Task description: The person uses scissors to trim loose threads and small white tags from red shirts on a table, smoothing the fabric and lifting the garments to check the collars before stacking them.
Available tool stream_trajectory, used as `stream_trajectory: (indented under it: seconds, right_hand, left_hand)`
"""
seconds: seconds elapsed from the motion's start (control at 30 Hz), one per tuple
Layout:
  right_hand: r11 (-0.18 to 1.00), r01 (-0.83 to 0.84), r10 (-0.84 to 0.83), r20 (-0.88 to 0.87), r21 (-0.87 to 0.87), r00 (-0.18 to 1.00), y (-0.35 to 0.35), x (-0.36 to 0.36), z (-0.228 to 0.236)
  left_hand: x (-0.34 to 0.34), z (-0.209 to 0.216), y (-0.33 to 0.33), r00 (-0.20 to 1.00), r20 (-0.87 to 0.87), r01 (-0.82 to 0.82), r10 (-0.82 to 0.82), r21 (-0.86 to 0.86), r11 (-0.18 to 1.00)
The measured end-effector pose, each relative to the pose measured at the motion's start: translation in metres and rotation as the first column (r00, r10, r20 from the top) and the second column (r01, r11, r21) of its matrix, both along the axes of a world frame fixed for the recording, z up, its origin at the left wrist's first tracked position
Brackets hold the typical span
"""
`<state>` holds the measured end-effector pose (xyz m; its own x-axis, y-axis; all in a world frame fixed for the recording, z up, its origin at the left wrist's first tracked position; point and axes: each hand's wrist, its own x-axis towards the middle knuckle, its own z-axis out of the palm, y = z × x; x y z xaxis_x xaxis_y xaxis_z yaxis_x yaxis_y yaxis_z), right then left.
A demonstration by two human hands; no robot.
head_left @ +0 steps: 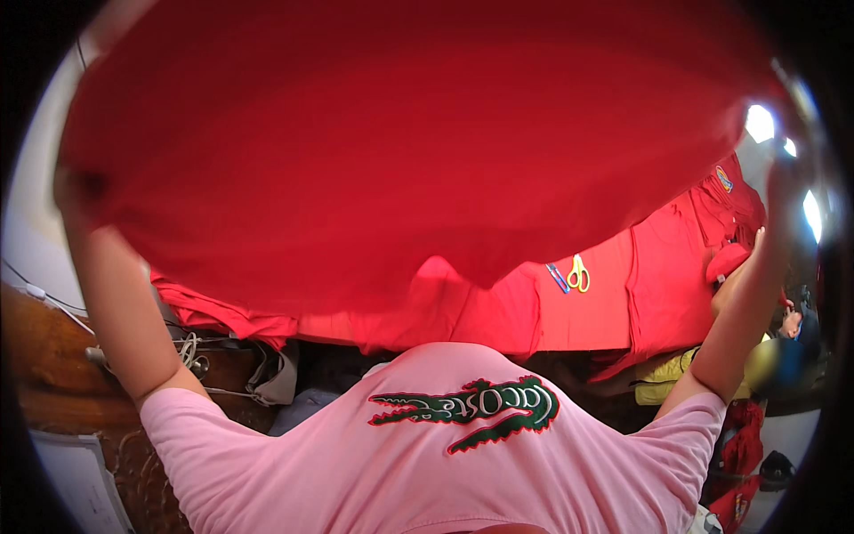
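Note:
A large red cloth (427,160) is spread wide in the air in front of me, blurred by motion, and hides most of the far side. My left hand (78,191) is raised at the far left, closed on the cloth's edge. My right hand (786,173) is lifted at the far right, by the cloth's other end, and appears to grip it, though its fingers are smeared. Beneath the cloth, red fabric pieces (672,267) cover the table. Yellow-handled scissors (578,274) and a blue pen-like tool (558,279) lie on them.
Another person's hand (790,320) shows at the right, behind my arm. A yellow cloth (663,378) sits below the table edge. White cables (189,349) hang at the left beside carved brown wood (53,347). More red fabric (740,449) lies at lower right.

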<state>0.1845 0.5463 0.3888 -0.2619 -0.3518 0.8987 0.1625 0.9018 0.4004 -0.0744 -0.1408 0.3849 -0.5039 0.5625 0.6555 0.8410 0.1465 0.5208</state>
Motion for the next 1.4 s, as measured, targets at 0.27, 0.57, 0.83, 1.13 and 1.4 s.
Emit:
stream_trajectory:
  seconds: [0.27, 0.57, 0.83, 1.13, 1.4]
  right_hand:
    - [0.838, 0.515, -0.545, 0.242, 0.18, 0.803, -0.03, -0.05, -0.037]
    - [0.876, 0.48, -0.467, 0.155, -0.053, 0.87, -0.116, 0.042, -0.179]
    - [0.813, 0.519, -0.117, 0.799, -0.264, 0.59, -0.178, 0.13, -0.447]
    - [0.672, 0.611, 0.017, 0.834, -0.418, 0.552, -0.176, 0.105, -0.506]
    - [0.174, 0.44, 0.342, 0.473, -0.881, 0.812, -0.166, 0.123, -0.506]
  left_hand:
    - [-0.07, -0.054, 0.103, 0.432, -0.88, -0.48, 0.197, -0.039, 0.877]
    - [0.06, -0.225, 0.052, 0.303, -0.741, -0.871, 0.599, 0.04, 0.49]
    - [0.191, -0.468, 0.082, 0.753, -0.15, -0.492, 0.641, -0.775, 0.397]
    - [0.183, -0.531, 0.052, 0.702, 0.15, -0.536, 0.696, -0.532, 0.656]
    - [0.18, -0.526, 0.051, 0.549, 0.184, -0.685, 0.815, -0.459, 0.566]
